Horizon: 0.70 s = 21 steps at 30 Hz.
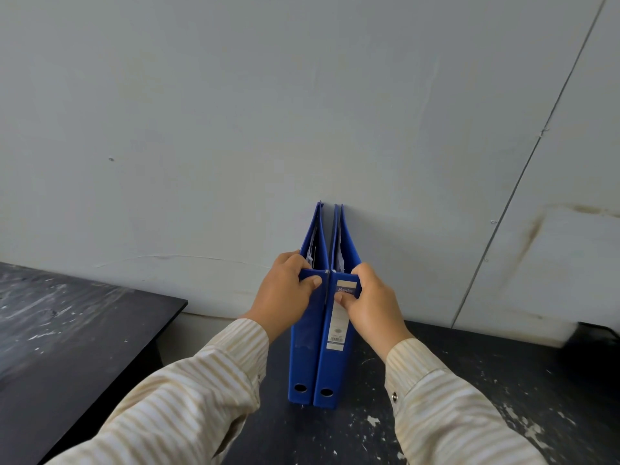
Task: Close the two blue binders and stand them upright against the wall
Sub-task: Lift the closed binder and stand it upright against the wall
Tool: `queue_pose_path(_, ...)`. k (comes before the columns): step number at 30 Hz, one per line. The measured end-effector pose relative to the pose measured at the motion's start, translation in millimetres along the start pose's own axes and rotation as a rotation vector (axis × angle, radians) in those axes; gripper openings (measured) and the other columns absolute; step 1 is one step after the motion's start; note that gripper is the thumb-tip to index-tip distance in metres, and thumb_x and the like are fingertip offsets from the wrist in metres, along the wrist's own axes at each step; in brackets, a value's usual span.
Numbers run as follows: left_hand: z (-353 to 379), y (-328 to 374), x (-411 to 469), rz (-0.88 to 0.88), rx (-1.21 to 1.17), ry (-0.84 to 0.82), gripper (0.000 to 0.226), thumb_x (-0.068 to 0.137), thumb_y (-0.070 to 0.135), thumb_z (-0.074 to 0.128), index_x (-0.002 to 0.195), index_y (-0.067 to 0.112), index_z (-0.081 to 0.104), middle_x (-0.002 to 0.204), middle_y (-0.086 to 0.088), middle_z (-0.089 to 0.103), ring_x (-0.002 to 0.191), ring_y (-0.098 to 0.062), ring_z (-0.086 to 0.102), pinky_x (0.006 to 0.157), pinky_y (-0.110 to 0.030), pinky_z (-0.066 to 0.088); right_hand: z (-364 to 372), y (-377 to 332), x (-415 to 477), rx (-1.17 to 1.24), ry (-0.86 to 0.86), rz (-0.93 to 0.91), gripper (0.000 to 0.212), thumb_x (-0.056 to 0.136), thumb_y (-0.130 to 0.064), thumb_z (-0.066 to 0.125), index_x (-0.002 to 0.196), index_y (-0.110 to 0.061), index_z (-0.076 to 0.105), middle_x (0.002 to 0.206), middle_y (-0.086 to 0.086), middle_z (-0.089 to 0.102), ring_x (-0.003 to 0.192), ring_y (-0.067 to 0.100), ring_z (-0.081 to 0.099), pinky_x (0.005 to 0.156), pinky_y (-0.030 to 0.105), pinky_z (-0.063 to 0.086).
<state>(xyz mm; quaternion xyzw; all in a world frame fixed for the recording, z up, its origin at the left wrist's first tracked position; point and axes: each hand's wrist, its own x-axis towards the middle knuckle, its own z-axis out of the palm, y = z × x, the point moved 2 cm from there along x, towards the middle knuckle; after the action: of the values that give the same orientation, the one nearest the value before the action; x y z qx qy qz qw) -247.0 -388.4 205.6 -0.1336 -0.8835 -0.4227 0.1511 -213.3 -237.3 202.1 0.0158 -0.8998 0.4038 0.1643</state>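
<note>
Both my hands grip spine tops: left hand (285,290) on the left binder (303,360), right hand (369,303) on the right binder (333,364), upright against the wall (302,112). Stiff covers, probably paper-heavy; top corners give best control.

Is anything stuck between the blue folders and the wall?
Nothing visible is. Both blue binders stand upright, side by side on the dark table, and their far edges seem to reach the wall. The left hand and right hand grip their tops, with nothing between hands and binders.
</note>
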Motion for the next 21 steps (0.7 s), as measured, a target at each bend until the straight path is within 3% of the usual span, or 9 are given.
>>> queue_pose_path(9,0.9,-0.9,-4.7,0.029,-0.042,-0.038,0.01,0.09,0.017,0.06,0.097,0.014,0.053,0.119,0.003,0.047,0.093,-0.008,0.048,0.08,-0.018,0.036,4.1,3.5,-1.1,-0.002,0.029,-0.031,0.024,0.088,-0.02,0.063,0.102,-0.025,0.043,0.101,0.001,0.058,0.088,0.014,0.059,0.069,0.023,0.051)
queue_pose_path(13,-0.3,-1.2,-6.4,0.034,-0.054,-0.061,0.029,0.091,0.016,0.059,0.119,0.018,0.052,0.132,0.004,0.043,0.102,-0.008,0.049,0.085,-0.017,0.038,4.5,2.6,-2.3,0.004,0.035,-0.036,0.034,0.089,-0.018,0.061,0.118,-0.025,0.044,0.116,-0.002,0.053,0.096,0.01,0.056,0.072,0.018,0.048)
queue_pose_path(17,-0.6,-1.6,-8.1,0.037,-0.039,-0.073,0.047,0.091,0.02,0.059,0.134,0.024,0.042,0.146,0.003,0.034,0.125,-0.015,0.046,0.103,-0.028,0.043,2.1,-1.4,-4.2,0.008,0.042,-0.054,0.047,0.09,-0.016,0.06,0.131,-0.025,0.04,0.131,-0.002,0.046,0.096,0.005,0.051,0.076,0.017,0.047)
queue_pose_path(21,-1.2,1.3,-9.0,0.046,-0.036,-0.07,0.056,0.092,0.022,0.058,0.142,0.025,0.034,0.154,0.002,0.025,0.137,-0.014,0.034,0.104,-0.019,0.033,-0.7,-4.4,-5.5,-0.013,0.044,-0.071,0.051,0.09,-0.016,0.06,0.135,-0.024,0.037,0.137,-0.002,0.042,0.097,0.002,0.046,0.064,0.005,0.039)
